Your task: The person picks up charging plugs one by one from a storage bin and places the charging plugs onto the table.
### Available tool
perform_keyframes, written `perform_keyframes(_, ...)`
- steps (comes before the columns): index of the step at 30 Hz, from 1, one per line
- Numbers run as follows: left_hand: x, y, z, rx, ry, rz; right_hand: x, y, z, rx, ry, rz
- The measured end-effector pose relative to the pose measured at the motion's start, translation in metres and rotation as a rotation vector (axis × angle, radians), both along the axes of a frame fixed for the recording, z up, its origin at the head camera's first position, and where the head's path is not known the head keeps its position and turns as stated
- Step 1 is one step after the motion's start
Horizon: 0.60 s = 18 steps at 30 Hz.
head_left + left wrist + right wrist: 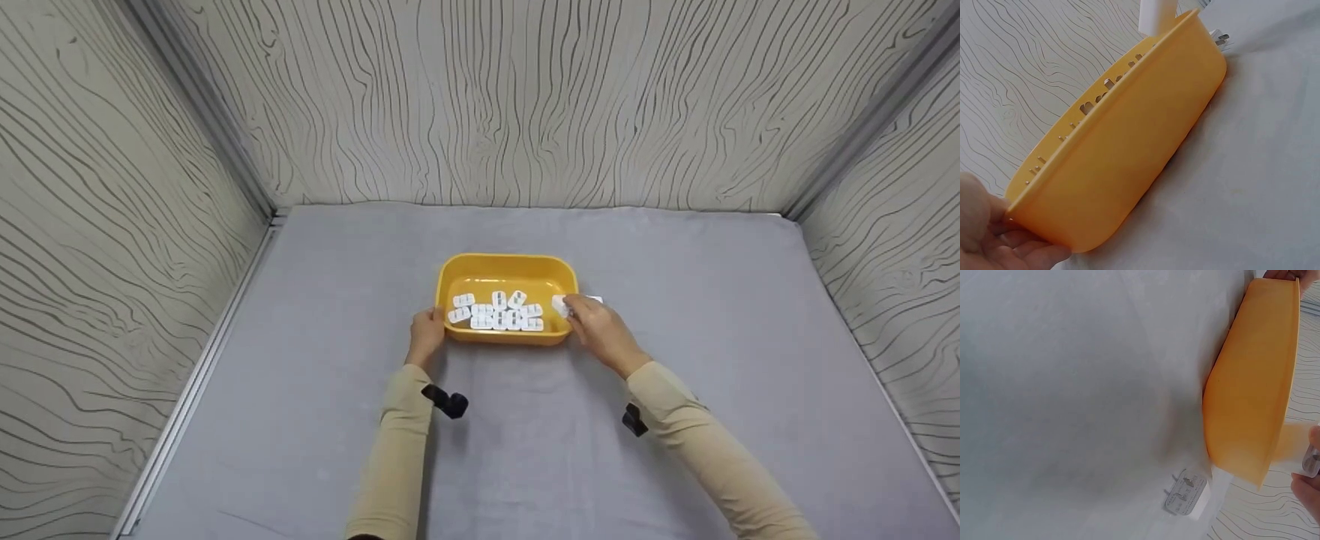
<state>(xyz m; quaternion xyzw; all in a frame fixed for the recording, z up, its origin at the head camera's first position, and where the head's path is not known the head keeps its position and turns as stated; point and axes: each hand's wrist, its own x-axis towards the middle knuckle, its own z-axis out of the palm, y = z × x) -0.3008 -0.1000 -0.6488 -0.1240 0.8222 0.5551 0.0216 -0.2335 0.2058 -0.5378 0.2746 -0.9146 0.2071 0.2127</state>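
Note:
My left hand (pixel 427 336) grips the left end of a yellow plastic basin (pixel 506 339), with fingers against its outer wall in the left wrist view. At the basin's right rim, my right hand (pixel 601 331) pinches a white plug adapter (pixel 559 304) between thumb and fingers. Several more white plug adapters (pixel 482 322) lie inside, mostly along the near wall, their metal prongs showing in the left wrist view. Just outside the right end, another plug adapter (pixel 1188 493) lies on the cloth with two prongs sticking out, partly hidden behind my right hand in the head view.
A grey cloth (pixel 337 300) covers the table under the basin. Wood-grain panels (pixel 510 105) rise at the back and both sides, with metal rails at the corners. Each sleeve carries a small black wrist camera (pixel 448 402).

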Motion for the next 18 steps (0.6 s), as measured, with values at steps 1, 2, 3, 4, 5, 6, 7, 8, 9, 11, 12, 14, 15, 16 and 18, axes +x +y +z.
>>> perform_keyframes(1, 0.002, 0.0, 0.004, 0.007, -0.024, -0.003, 0.0, 0.0, 0.0, -0.001, 0.005, 0.003)
perform_keyframes(2, -0.001, 0.0, -0.002, -0.003, -0.001, 0.002, 0.0, 0.001, 0.0, -0.006, 0.01, 0.006)
perform_keyframes(3, -0.004, -0.001, -0.01, -0.008, 0.016, 0.001, 0.0, 0.001, 0.0, -0.007, 0.016, 0.009)
perform_keyframes(4, -0.008, -0.002, -0.015, -0.023, 0.013, -0.001, 0.0, 0.001, 0.0, -0.009, 0.022, 0.009)
perform_keyframes(5, -0.015, -0.003, -0.027, -0.037, 0.023, 0.001, 0.0, 0.002, 0.0, -0.009, 0.028, 0.007)
perform_keyframes(6, -0.02, -0.004, -0.038, -0.052, 0.03, 0.003, 0.0, 0.002, 0.001, -0.012, 0.032, 0.007)
perform_keyframes(7, -0.026, -0.006, -0.047, -0.065, 0.002, 0.007, 0.0, 0.003, 0.001, -0.013, 0.038, 0.002)
perform_keyframes(8, -0.032, -0.008, -0.06, -0.068, 0.018, 0.011, 0.0, 0.003, 0.0, -0.015, 0.044, -0.004)
perform_keyframes(9, -0.037, -0.009, -0.067, -0.068, 0.005, 0.012, 0.0, 0.004, 0.0, -0.017, 0.05, -0.011)
perform_keyframes(11, -0.045, -0.013, -0.086, -0.055, 0.006, 0.014, -0.001, 0.005, 0.0, -0.022, 0.059, -0.024)
perform_keyframes(12, -0.047, -0.014, -0.091, -0.051, 0.013, 0.017, -0.001, 0.006, 0.001, -0.026, 0.065, -0.029)
perform_keyframes(14, -0.05, -0.015, -0.094, -0.046, 0.021, 0.026, -0.001, 0.008, 0.001, -0.033, 0.077, -0.038)
perform_keyframes(15, -0.038, -0.014, -0.075, -0.039, 0.022, 0.019, -0.002, 0.009, 0.001, -0.034, 0.081, -0.042)
perform_keyframes(16, -0.035, -0.013, -0.068, -0.026, 0.014, 0.012, -0.002, 0.01, 0.001, -0.036, 0.084, -0.048)
perform_keyframes(18, -0.024, -0.011, -0.048, -0.005, -0.013, -0.004, -0.001, 0.012, 0.0, -0.04, 0.08, -0.062)
